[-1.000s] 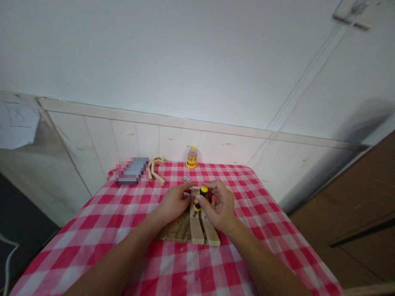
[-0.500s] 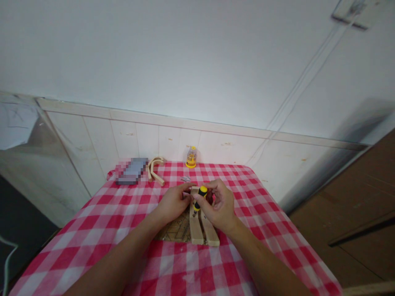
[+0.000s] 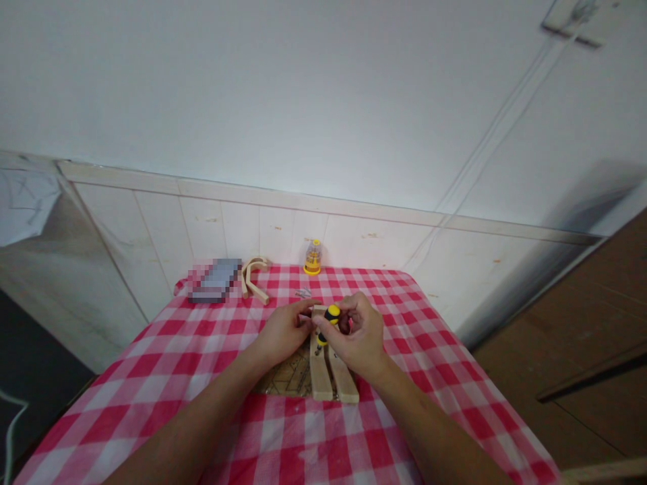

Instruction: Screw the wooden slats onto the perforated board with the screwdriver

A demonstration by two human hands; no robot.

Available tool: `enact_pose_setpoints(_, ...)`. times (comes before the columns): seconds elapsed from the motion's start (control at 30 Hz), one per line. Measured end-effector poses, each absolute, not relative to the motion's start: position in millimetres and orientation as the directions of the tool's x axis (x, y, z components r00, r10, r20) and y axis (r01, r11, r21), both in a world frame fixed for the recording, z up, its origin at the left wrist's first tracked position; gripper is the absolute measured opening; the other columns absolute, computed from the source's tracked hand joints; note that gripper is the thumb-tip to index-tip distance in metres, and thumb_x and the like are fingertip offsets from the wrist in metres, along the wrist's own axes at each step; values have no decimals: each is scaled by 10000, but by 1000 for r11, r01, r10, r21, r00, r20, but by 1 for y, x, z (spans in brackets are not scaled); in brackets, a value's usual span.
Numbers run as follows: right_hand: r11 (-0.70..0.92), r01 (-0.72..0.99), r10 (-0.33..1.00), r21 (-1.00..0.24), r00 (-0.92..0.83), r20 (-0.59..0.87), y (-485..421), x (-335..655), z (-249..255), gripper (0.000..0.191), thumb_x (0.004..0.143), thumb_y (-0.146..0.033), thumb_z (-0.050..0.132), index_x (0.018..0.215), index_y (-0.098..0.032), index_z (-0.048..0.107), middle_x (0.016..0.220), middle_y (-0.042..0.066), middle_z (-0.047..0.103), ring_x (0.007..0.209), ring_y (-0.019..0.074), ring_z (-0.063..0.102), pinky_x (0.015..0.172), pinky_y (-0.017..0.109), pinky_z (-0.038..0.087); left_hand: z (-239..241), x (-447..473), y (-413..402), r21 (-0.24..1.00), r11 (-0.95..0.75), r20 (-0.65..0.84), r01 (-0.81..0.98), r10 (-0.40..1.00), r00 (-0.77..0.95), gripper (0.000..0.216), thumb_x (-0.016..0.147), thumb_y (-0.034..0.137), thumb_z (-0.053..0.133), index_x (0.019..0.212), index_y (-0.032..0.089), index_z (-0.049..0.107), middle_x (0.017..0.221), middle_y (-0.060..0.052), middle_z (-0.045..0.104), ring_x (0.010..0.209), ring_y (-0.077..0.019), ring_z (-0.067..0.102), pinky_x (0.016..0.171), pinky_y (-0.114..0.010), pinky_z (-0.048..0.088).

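My right hand (image 3: 356, 340) is closed around a small yellow-and-black screwdriver (image 3: 328, 320), its tip pointing down onto two pale wooden slats (image 3: 329, 374) lying side by side on the red-and-white checked tablecloth (image 3: 202, 350). My left hand (image 3: 284, 331) rests at the slats' far end, fingers pinched together close to the screwdriver tip; what they pinch is too small to make out. A brownish printed sheet (image 3: 287, 377) lies under the slats.
At the table's far edge sit a curved wooden piece (image 3: 254, 277), a blurred grey object (image 3: 215, 279) and a small clear jar with a yellow base (image 3: 313, 258). A tiny metal bit (image 3: 303, 294) lies nearby. White panelled wall stands behind; brown floor at right.
My right hand's fingers have shifted slightly round the screwdriver handle. Both hands stay over the slats' far end.
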State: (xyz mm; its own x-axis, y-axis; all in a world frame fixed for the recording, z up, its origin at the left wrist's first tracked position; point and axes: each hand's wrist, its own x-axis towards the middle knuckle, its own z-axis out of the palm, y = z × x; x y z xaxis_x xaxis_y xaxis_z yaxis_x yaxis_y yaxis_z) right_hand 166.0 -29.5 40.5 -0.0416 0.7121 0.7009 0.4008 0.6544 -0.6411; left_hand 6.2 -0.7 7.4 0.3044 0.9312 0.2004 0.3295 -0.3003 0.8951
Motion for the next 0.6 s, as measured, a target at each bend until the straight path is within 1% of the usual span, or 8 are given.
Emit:
enact_pose_setpoints(0.1,645,406,717,-647,-31,696,-29,165,39,294,747,-321,742,757,-239,460,546,-92,464,408,72,413,392,189,309,8,6,-1,892,-306,204,332,929,310,419,808,118,542,1207,174,660,1055,-72,771,1020,-228,710,900,-326,546)
enact_pose_setpoints(0.2,647,377,717,-662,-6,697,-29,164,37,291,729,-311,755,769,-235,477,551,-94,487,410,69,425,392,182,315,8,6,0,888,-306,204,344,931,302,422,814,148,556,1224,162,654,1063,-84,767,1020,-233,707,899,-330,543)
enact_pose_setpoints(0.27,650,343,709,-678,48,704,-29,164,38,278,724,-288,764,790,-230,500,570,-87,521,434,75,457,414,185,350,7,7,0,886,-297,196,356,936,292,423,817,155,560,1229,154,655,1053,-93,767,1018,-237,706,896,-331,540)
enact_pose_setpoints(0.33,640,284,707,-714,145,692,-27,166,42,268,726,-263,771,817,-225,522,602,-73,567,475,86,505,454,194,398,6,7,-1,890,-280,180,361,941,285,440,818,153,559,1249,150,645,1052,-97,766,998,-237,709,871,-327,543)
enact_pose_setpoints(0.43,590,129,750,-797,279,600,-19,172,52,271,721,-264,787,820,-216,540,633,-63,613,497,91,538,473,197,429,3,8,0,894,-276,184,354,945,271,453,821,165,566,1269,164,635,1073,-89,761,951,-229,718,814,-310,546)
enact_pose_setpoints(0.53,500,-83,835,-862,309,455,-6,180,63,286,702,-293,804,791,-210,546,585,-85,604,400,63,463,389,177,349,1,9,3,883,-301,202,361,937,285,398,841,184,549,1224,186,661,1037,-68,766,887,-211,724,740,-280,537)
enact_pose_setpoints(0.6,414,-211,886,-885,316,339,2,186,68,301,681,-314,816,764,-205,548,512,-101,565,361,57,436,361,174,308,4,10,6,840,-334,212,427,927,310,355,858,175,521,1174,191,680,1024,-58,766,900,-198,717,732,-257,520)
